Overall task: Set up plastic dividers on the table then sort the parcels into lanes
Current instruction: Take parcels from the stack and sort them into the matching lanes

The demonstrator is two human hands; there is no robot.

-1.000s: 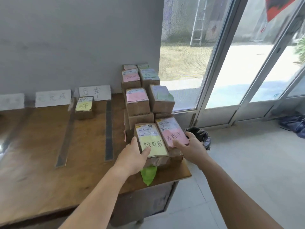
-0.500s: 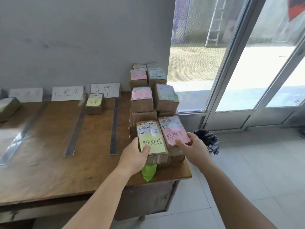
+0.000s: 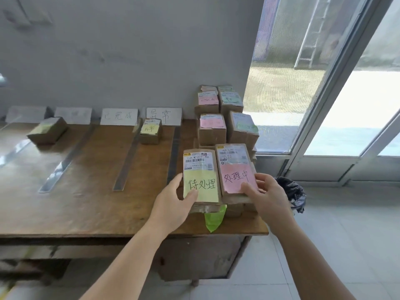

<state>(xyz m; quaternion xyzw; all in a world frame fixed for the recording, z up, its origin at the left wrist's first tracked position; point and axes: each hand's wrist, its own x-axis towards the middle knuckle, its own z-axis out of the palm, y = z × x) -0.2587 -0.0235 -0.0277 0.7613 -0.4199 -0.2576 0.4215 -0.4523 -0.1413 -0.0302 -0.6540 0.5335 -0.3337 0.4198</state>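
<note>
1. Head view: your left hand [image 3: 173, 205] grips the yellow-noted parcel [image 3: 200, 176], thumb on its note.
2. Your right hand [image 3: 267, 199] pinches the pink-noted parcel [image 3: 236, 169] just beside it.
3. Both parcels sit atop the stack at the worktop [image 3: 86, 204] right end, right of the plastic dividers [image 3: 127, 161].

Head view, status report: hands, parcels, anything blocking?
Left hand grips yellow-note parcel. Right hand grips pink-note parcel. Dividers laid out. Lanes unobstructed.

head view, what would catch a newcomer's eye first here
Two parcels held side by side at the table's right end: the left hand grips the yellow-note parcel, the right hand grips the pink-note parcel. Behind them rises a stack of parcels, and plastic dividers stripe the tabletop to the left.
</note>
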